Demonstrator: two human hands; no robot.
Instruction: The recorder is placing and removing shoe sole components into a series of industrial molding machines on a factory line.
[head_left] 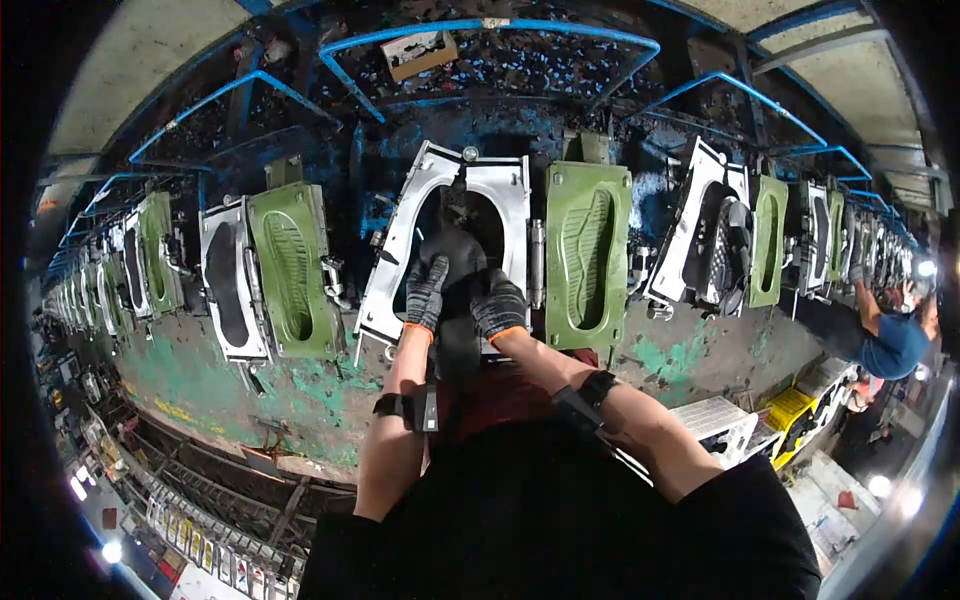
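Observation:
My left hand (427, 295) and my right hand (499, 306), both in grey knit gloves with orange cuffs, are closed around opposite sides of a black shoe or boot upper (453, 258). Its lower end is blurred and dark, so its exact shape cannot be made out. The upper is over a silver metal mould frame (511, 184), whose two halves stand apart at an angle around a foot-shaped opening. Right of my hands, joined to the frame's side, is a green mould plate (610, 230) with a ribbed sole-shaped hollow.
More moulds line the bench on both sides, including a green plate (270, 240) at left and a silver frame (672, 250) at right. Blue guard rails (490, 24) arch behind. A cardboard box (425, 60) lies beyond. A co-worker in a blue shirt (893, 345) is far right, near yellow crates (790, 412).

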